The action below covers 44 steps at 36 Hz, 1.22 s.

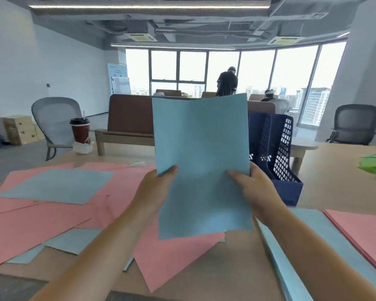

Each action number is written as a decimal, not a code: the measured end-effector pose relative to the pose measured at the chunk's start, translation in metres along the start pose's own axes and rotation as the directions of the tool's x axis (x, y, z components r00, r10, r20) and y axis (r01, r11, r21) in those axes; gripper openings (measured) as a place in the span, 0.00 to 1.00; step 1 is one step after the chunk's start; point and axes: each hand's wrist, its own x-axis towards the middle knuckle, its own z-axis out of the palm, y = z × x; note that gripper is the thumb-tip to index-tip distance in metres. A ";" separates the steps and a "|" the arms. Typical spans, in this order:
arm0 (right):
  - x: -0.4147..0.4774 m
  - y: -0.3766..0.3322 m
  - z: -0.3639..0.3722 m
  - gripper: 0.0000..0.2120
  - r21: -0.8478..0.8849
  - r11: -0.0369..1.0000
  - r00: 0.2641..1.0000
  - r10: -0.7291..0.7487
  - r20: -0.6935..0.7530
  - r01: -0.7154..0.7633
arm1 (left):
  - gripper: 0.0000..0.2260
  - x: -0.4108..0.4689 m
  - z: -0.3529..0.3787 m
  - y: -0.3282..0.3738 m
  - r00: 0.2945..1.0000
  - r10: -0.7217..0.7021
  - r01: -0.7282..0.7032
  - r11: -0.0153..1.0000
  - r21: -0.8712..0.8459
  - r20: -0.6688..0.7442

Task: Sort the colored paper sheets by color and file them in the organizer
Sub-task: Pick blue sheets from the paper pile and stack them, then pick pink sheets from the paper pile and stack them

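Blue sheet [202,159]: held up in the air in front of us, above the table [334,177], with its lower edge over the scattered paper. We cannot tell whether it is one leaf or a thin stack.
Left hand [154,192]: pinches the sheet's left edge low down, thumb in front and fingers hidden behind.
Right hand [256,192]: pinches the right edge at about the same height, thumb in front, the rest behind the paper.
Long axis: upright, with the short edges at top and bottom and the top corners flaring a little.
Organizer [278,153]: a dark blue mesh file holder standing on the table, just beyond and to the right of the right hand. The sheet's right edge partly hides it, and we cannot tell what its slots hold.
Way to the slot: we judge it to be right and away from us, a short carry with the sheet kept upright so the bottom edge goes in first.
Nearer hand: the right one; the left is a full sheet-width further off.
Sorted piles: a blue pile [326,235] and a pink pile [360,231] lie on our right.
Loose paper: pink sheets [41,224] and a few blue ones [57,185] overlap on the left.
Step in hand: we take it that sorting is partly done.
Risk: limp paper may buckle against a divider.
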 end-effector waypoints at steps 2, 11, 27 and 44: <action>-0.008 -0.003 -0.031 0.07 -0.082 0.996 0.996 -0.047 -0.076 0.040 | 0.19 -0.005 0.030 0.003 0.998 -0.033 0.035 0.999 -0.040 0.046; -0.044 0.013 -0.161 0.05 -0.357 0.923 0.924 -0.004 -0.383 -0.145 | 0.08 -0.037 0.162 0.008 0.965 -0.053 0.059 0.998 -0.016 0.258; -0.085 0.083 -0.243 0.16 -0.564 0.721 0.900 0.199 -0.389 -0.403 | 0.08 -0.069 0.251 -0.040 0.936 -0.122 -0.038 0.896 0.442 0.329; -0.085 0.093 -0.234 0.16 -0.750 0.479 0.888 0.184 -0.422 -0.456 | 0.16 -0.056 0.249 -0.061 0.961 -0.095 -0.097 0.767 0.634 0.261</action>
